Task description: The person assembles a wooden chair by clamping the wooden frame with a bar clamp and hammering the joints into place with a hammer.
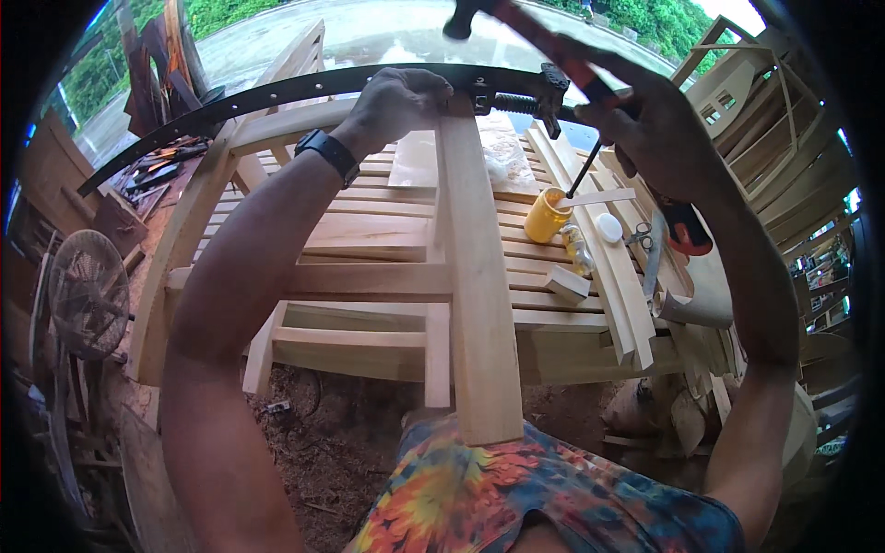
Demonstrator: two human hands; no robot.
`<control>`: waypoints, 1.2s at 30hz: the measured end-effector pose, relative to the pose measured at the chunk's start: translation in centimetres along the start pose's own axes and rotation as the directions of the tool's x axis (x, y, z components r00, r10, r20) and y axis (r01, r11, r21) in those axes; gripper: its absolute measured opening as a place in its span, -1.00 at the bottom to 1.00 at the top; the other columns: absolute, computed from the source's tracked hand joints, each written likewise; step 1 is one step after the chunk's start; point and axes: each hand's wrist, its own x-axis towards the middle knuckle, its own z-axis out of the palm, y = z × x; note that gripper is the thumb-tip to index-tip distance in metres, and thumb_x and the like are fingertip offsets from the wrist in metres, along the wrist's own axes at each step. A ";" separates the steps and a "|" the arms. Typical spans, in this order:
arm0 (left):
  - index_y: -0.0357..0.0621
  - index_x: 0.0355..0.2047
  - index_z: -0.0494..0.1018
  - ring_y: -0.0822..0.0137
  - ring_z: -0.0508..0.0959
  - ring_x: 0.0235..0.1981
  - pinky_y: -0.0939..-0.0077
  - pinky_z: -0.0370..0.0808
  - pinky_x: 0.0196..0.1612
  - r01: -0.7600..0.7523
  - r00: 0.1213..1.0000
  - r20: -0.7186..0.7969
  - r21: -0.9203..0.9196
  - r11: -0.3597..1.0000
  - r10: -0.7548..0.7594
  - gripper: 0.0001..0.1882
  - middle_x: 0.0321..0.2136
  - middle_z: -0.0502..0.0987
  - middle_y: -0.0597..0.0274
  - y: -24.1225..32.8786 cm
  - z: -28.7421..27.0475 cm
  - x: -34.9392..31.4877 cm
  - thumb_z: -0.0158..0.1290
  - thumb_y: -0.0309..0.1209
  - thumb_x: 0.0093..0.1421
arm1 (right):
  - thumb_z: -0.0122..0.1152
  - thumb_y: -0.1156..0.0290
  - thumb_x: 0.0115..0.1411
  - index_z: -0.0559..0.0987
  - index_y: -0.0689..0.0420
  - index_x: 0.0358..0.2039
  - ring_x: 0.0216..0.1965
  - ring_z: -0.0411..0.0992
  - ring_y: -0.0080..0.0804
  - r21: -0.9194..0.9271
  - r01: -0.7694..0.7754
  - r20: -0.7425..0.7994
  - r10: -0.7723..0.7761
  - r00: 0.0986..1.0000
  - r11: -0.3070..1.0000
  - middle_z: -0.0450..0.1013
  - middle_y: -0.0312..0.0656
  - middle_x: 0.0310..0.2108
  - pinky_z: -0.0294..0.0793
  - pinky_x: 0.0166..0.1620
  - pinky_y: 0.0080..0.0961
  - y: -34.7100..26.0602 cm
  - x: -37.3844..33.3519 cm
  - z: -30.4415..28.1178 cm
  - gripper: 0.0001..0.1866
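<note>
In my right hand (pixel 650 129) is a hammer (pixel 539 37), raised at the far side with its dark head to the upper left. Its orange-and-black handle passes through my closed fingers. My left hand (pixel 396 106), a dark watch on its wrist, is curled over a long black bar clamp (pixel 341 85) beside the top of a wide board. That board (pixel 479 304) belongs to a pale wooden frame (pixel 369 281) and reaches toward my body. The clamp's screw (pixel 512 103) lies just right of the board, near my right hand.
Under the frame is a slatted wooden surface (pixel 544 276). To the right stand a yellow jar (pixel 546 219), a white lid (pixel 608 228), a small bottle (pixel 579 249), scissors (pixel 640 236) and wood strips (pixel 618 304). A fan (pixel 89 293) is at left; stacked wood pieces (pixel 784 138) fill the right.
</note>
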 end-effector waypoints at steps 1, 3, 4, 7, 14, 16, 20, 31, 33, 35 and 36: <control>-0.19 -0.16 0.59 0.51 0.59 -0.30 0.58 0.59 -0.21 0.004 1.000 -0.003 0.025 1.000 -0.004 -0.80 -0.29 0.63 0.28 0.1 0.0 0.0 0.14 -0.39 0.25 | 0.24 0.37 0.20 0.36 -0.12 0.26 -0.70 0.37 -0.59 -0.015 0.028 0.063 -0.027 0.998 0.999 0.55 -0.09 -0.50 0.34 -0.63 -0.55 0.3 0.3 0.0 -0.41; -0.19 -0.17 0.60 0.52 0.59 -0.31 0.59 0.58 -0.19 -0.026 1.000 0.003 0.075 0.997 0.026 -0.81 -0.30 0.64 0.28 0.0 -0.4 -0.3 0.15 -0.40 0.25 | 0.25 0.36 0.19 0.40 -0.07 0.23 -0.70 0.36 -0.61 -0.047 -0.025 0.161 0.032 0.986 0.999 0.56 -0.10 -0.50 0.34 -0.64 -0.54 0.8 1.2 -0.2 -0.44; -0.19 -0.18 0.60 0.53 0.59 -0.31 0.59 0.57 -0.18 -0.060 0.998 0.015 0.121 0.991 0.059 -0.82 -0.31 0.64 0.29 -0.1 -0.6 -0.4 0.15 -0.40 0.24 | 0.24 0.36 0.19 0.41 -0.04 0.21 -0.70 0.36 -0.61 -0.052 0.057 0.177 -0.047 0.983 0.997 0.56 -0.11 -0.52 0.34 -0.64 -0.53 1.4 1.6 -0.3 -0.46; -0.20 -0.19 0.60 0.54 0.58 -0.33 0.59 0.56 -0.16 -0.053 0.999 -0.007 0.076 0.996 0.054 -0.81 -0.33 0.64 0.31 -0.7 -0.5 0.0 0.16 -0.39 0.24 | 0.23 0.33 0.19 0.43 -0.02 0.19 -0.71 0.35 -0.63 -0.035 0.079 0.073 -0.077 0.994 0.996 0.54 -0.11 -0.53 0.36 -0.64 -0.57 -0.7 1.2 -1.0 -0.47; -0.26 -0.22 0.61 0.49 0.61 -0.39 0.56 0.60 -0.24 -0.058 0.998 -0.039 0.025 0.998 0.059 -0.78 -0.38 0.65 0.19 -0.7 -0.1 0.2 0.17 -0.39 0.17 | 0.24 0.33 0.18 0.46 0.03 0.15 -0.73 0.37 -0.57 -0.155 0.169 0.169 -0.143 0.975 0.973 0.56 -0.12 -0.52 0.35 -0.64 -0.56 0.9 1.9 -0.4 -0.50; -0.18 -0.20 0.61 0.54 0.58 -0.36 0.62 0.54 -0.20 -0.023 1.000 -0.016 0.091 0.996 0.024 -0.81 -0.36 0.63 0.32 -0.9 -0.6 0.0 0.17 -0.37 0.23 | 0.24 0.34 0.18 0.45 0.04 0.16 -0.72 0.38 -0.56 -0.142 0.123 0.173 -0.098 0.980 0.982 0.57 -0.10 -0.51 0.34 -0.64 -0.55 -0.4 2.1 -1.1 -0.49; -0.19 -0.21 0.61 0.54 0.58 -0.38 0.62 0.54 -0.21 -0.017 1.000 0.006 0.053 0.998 0.016 -0.81 -0.37 0.63 0.32 -0.3 0.0 0.1 0.19 -0.36 0.22 | 0.22 0.38 0.21 0.41 0.02 0.18 -0.70 0.36 -0.59 -0.123 0.089 -0.063 -0.097 0.993 0.988 0.50 -0.17 -0.56 0.32 -0.60 -0.59 -1.0 1.7 -1.2 -0.50; -0.24 -0.22 0.59 0.42 0.61 -0.28 0.55 0.53 -0.14 -0.306 0.930 -0.075 0.383 0.872 0.359 -0.80 -0.32 0.65 0.18 0.0 -2.8 1.2 0.15 -0.45 0.15 | 0.24 0.37 0.22 0.42 0.04 0.18 -0.69 0.31 -0.71 -0.159 -0.034 -0.215 -0.001 0.977 0.987 0.39 -0.32 -0.61 0.26 -0.67 -0.67 -2.0 1.5 -4.2 -0.51; -0.14 -0.16 0.58 0.08 0.56 -0.07 0.34 0.44 0.05 -0.223 0.819 -0.190 0.764 0.606 0.542 -0.71 -0.19 0.60 -0.01 1.9 -3.4 1.2 0.04 -0.45 0.09 | 0.25 0.33 0.23 0.44 0.03 0.16 -0.70 0.30 -0.67 -0.149 -0.018 -0.300 -0.027 0.954 0.989 0.38 -0.32 -0.63 0.29 -0.65 -0.62 -0.2 1.4 -3.7 -0.53; -0.01 -0.08 0.55 0.05 0.51 0.00 0.17 0.35 0.11 0.045 0.759 -0.331 0.885 0.463 0.560 -0.66 -0.15 0.57 0.01 0.4 -6.2 -1.4 0.05 -0.32 0.12 | 0.24 0.37 0.22 0.45 0.00 0.16 -0.69 0.31 -0.63 -0.099 -0.083 -0.207 0.062 0.977 0.992 0.41 -0.31 -0.62 0.33 -0.61 -0.58 2.2 2.9 2.6 -0.53; 0.05 -0.04 0.53 0.05 0.50 0.01 0.11 0.30 0.13 0.125 0.880 -0.300 0.894 0.430 0.368 -0.64 -0.13 0.56 0.02 0.4 -5.2 -0.5 0.05 -0.26 0.13 | 0.25 0.34 0.21 0.53 0.09 -0.01 -0.60 0.41 -0.49 -0.161 0.038 -0.024 -0.042 0.999 0.986 0.47 -0.21 -0.56 0.40 -0.50 -0.50 1.0 1.7 1.8 -0.66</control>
